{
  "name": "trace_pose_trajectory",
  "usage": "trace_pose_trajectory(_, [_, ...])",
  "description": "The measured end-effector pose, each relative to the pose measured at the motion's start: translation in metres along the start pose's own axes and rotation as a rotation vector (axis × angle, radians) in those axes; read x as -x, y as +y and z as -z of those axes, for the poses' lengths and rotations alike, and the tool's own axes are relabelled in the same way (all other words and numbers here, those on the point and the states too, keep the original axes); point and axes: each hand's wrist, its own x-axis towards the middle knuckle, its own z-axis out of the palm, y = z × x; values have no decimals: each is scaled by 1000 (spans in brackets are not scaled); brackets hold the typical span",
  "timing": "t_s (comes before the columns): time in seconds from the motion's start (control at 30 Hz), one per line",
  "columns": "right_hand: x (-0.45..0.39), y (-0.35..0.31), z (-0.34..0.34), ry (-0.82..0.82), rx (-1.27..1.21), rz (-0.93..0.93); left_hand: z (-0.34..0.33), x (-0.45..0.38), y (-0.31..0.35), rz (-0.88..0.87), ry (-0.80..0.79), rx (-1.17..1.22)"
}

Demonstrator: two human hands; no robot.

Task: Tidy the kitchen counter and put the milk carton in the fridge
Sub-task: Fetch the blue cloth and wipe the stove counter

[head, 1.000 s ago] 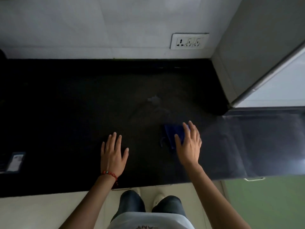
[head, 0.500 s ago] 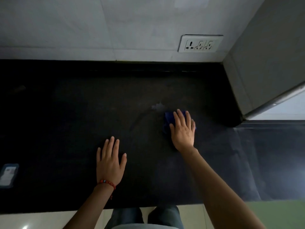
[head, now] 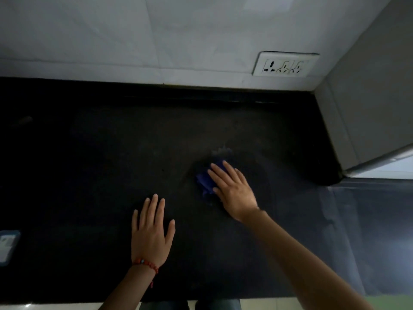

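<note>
Head view shows the right hand (head: pixel 233 189) pressing flat-fingered on a blue cloth (head: pixel 204 181) on the black counter (head: pixel 89 153), the left hand (head: pixel 150 231) resting flat; wiping should cover the pale smear (head: pixel 221 151) beyond, and no milk carton is visible.

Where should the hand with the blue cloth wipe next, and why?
Probably a short push away, toward the wall. The right hand presses the cloth flat on the counter, and a pale wet smear sits just beyond its fingertips, not yet wiped. The left hand rests flat.
</note>
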Motion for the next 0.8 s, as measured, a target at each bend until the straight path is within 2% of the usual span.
trace_pose_trajectory(0.03, [-3, 13, 3, 6, 17, 22, 0, 0, 0, 1, -2, 1])
trace_pose_trajectory(0.07, [-14, 26, 6, 44, 17, -35, 1, 0, 0, 1, -9, 3])
trace_pose_trajectory(0.17, [-56, 33, 21, 64, -69, -390, -1, -1, -1, -8, -19, 4])
trace_pose_trajectory(0.2, [-64, 21, 20, 64, -76, -418, 0, -1, -1, -8, -22, -2])
trace_pose_trajectory(0.23, [-67, 6, 18, 58, -75, -362, 1, -1, 0, -7, -27, -6])
trace_pose_trajectory(0.3, [-52, -16, 8, -7, -62, -106, 2, -2, 0, 3, -34, -8])
trace_pose_trajectory(0.37, [-35, -8, 6, -54, -28, 47, 2, -3, 0, 16, -40, -8])
trace_pose_trajectory(0.43, [-52, 16, 10, 10, -32, -56, 2, -2, 1, 7, -49, -18])
trace_pose_trajectory(0.53, [-89, 16, 16, 67, -47, -418, 3, -1, 0, -6, -45, -27])
trace_pose_trajectory(0.57, [-92, 1, 13, 79, -50, -407, 4, -2, 0, -6, -45, -29])
trace_pose_trajectory(0.63, [-81, -28, 2, 21, -62, -150, 5, -2, 1, 6, -58, -22])
trace_pose_trajectory(0.7, [-61, -26, -5, -39, -9, 86, 3, -2, 1, 17, -56, -11])
trace_pose_trajectory(0.73, [-63, -11, -2, 12, -1, 98, 2, -2, 1, 16, -55, -6])
trace_pose_trajectory(0.8, [-82, 16, 8, 115, -12, -150, 3, -2, 0, 0, -50, -6])
